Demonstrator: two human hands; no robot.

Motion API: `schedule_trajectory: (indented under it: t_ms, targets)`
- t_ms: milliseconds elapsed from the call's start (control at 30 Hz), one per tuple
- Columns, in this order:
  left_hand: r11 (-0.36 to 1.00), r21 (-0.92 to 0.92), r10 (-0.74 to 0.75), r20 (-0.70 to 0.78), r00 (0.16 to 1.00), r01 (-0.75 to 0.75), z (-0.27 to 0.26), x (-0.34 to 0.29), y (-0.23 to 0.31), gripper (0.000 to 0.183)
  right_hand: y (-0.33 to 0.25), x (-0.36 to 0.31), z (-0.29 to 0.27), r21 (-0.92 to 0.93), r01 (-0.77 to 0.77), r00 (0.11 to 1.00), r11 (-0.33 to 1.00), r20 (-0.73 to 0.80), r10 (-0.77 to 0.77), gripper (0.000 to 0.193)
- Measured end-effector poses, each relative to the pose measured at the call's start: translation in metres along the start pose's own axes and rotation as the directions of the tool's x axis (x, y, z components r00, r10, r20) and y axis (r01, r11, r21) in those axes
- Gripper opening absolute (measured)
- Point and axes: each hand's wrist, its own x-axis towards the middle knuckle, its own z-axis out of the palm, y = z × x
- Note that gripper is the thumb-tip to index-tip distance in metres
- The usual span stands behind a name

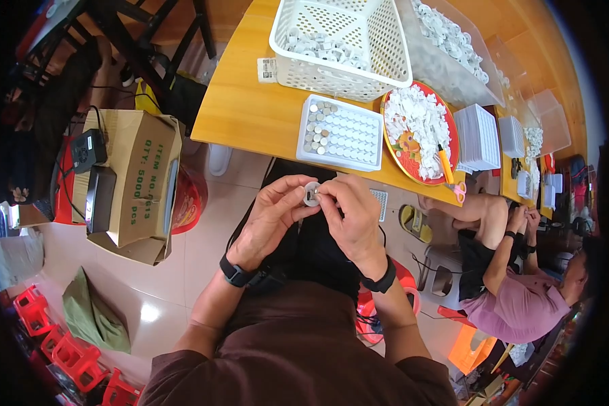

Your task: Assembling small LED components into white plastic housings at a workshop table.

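Note:
Just above my lap, both hands meet over a small round white part [310, 197] with a dark opening in its middle. My left hand [275, 218] is closed on its edge between thumb and fingers. From the other side, my right hand [352, 215] pinches something tiny at the part, which I cannot make out. Nearest beyond the hands lies a white slotted tray [355, 135] on the table. Silvery discs like button cells [316, 126] fill its left slots.
On the wooden table [240, 88] stand a perforated white basket [331, 76], a red plate [392, 145] of white scraps, a yellow-handled tool [445, 162], pink scissors [460, 192] and stacked trays [478, 139]. A cardboard box [125, 183] stands left. Another person [521, 304] sits right.

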Motion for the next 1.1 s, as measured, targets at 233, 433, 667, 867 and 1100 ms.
schedule_trajectory:
  t_ms: [233, 433, 667, 867, 1100]
  targets:
    - [0.996, 0.069, -0.054, -0.036, 0.998, 0.056, -0.002, -0.001, 0.000, 0.024, 0.002, -0.002, -0.003, -0.053, 0.086, 0.996, 0.995, 0.023, -0.085, 0.022]
    - [0.996, 0.079, -0.029, -0.025, 0.999, 0.031, -0.002, -0.001, -0.003, 0.027, 0.002, -0.002, -0.004, -0.062, 0.099, 0.995, 0.993, 0.039, -0.097, 0.024]
    - [0.996, 0.085, -0.025, -0.044, 0.999, 0.029, -0.004, 0.000, -0.007, 0.023, 0.009, -0.002, -0.008, -0.048, 0.068, 0.976, 0.997, 0.212, -0.056, 0.023]
    - [0.987, 0.147, -0.062, -0.033, 0.998, 0.066, 0.004, 0.003, -0.007, 0.024, 0.015, 0.000, -0.016, -0.024, 0.023, 0.965, 0.999, 0.262, -0.016, 0.015]
    - [0.987, 0.121, -0.100, -0.036, 0.994, 0.104, -0.001, 0.000, -0.010, 0.022, 0.025, 0.001, -0.021, 0.196, -0.224, 0.919, 0.955, 0.369, 0.140, 0.009]
